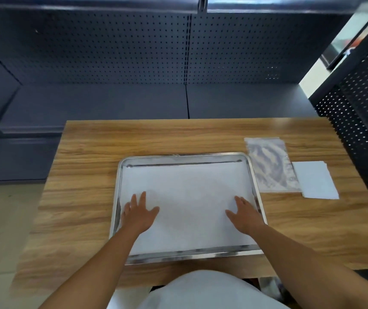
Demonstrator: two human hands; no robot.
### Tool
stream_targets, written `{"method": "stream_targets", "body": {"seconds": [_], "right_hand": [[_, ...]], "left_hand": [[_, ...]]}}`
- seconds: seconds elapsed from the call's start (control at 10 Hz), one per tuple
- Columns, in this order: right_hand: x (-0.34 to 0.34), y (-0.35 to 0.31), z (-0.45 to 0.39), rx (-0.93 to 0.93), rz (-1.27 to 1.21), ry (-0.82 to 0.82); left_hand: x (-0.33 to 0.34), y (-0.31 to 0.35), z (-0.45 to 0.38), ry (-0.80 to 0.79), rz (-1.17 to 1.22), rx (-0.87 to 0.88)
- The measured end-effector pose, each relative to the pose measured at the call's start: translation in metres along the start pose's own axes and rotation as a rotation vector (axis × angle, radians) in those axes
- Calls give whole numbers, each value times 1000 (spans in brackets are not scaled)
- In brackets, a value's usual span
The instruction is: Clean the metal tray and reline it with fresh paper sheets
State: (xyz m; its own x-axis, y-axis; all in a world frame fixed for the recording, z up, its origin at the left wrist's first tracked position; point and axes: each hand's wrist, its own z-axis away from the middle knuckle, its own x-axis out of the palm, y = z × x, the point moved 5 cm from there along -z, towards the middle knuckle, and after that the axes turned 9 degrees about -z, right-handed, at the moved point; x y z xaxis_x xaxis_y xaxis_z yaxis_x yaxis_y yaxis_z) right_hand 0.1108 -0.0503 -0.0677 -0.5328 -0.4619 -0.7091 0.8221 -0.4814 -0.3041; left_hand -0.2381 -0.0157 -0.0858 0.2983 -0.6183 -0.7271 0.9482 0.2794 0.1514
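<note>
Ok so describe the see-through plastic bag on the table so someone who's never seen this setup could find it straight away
Start at the wooden table and find the metal tray lined with white paper, where both hands lie flat. Just off the tray's far right corner lies the clear plastic bag, flat on the wood. It is shiny, crinkled and see-through, unlike the plain white sheets beside it on the right.

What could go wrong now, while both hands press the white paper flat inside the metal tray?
1. The paper sheet leaves a bare metal strip along the far side of the metal tray, so the lining may end up off-centre.
2. The left hand and right hand lie flat with fingers spread; pushing them unevenly could wrinkle or skew the sheet.
3. The plastic bag touches the tray's right rim, so shifting the tray could push it against the spare sheets.
</note>
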Motion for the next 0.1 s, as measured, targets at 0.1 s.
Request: {"method": "stream_targets", "body": {"seconds": [0.1], "right_hand": [[-9,-4,3,3,-45,17]], "left_hand": [[-21,5,-5,0,88,4]]}}
